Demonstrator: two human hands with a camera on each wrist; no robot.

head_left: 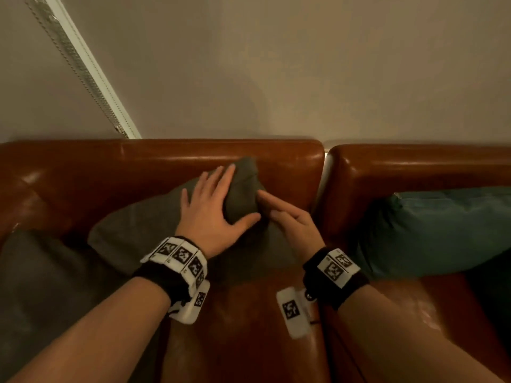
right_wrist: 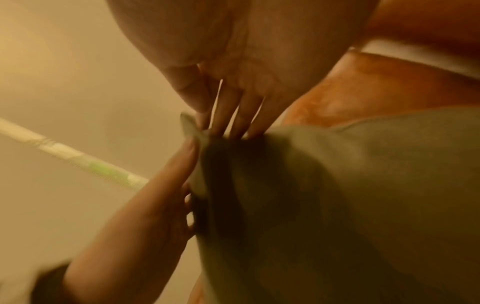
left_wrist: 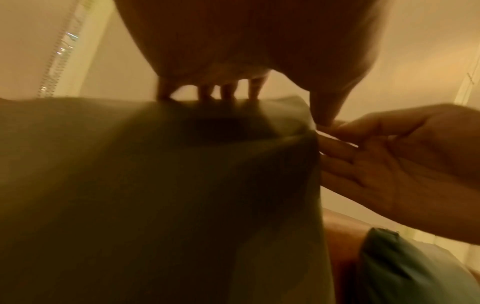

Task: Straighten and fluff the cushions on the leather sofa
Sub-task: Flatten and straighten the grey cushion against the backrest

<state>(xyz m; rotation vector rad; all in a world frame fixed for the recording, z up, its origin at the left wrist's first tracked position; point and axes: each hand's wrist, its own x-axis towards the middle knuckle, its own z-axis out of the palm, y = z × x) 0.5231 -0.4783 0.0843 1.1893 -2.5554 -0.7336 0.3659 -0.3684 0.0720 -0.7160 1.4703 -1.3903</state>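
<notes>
Olive cushion mid-fluff against the sofa back, both hands flat, fingers straight, pressing its peak; next, square it upright

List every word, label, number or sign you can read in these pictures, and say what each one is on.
No readable words, brands or numbers in any view.
Left wrist band: black-and-white square marker codes, patterns only, no letters.
Right wrist band: the same kind of codes, no text.
Green cushion, teal cushion, sofa: no label shows.
Both wrist views are too blurred to show any print.
</notes>
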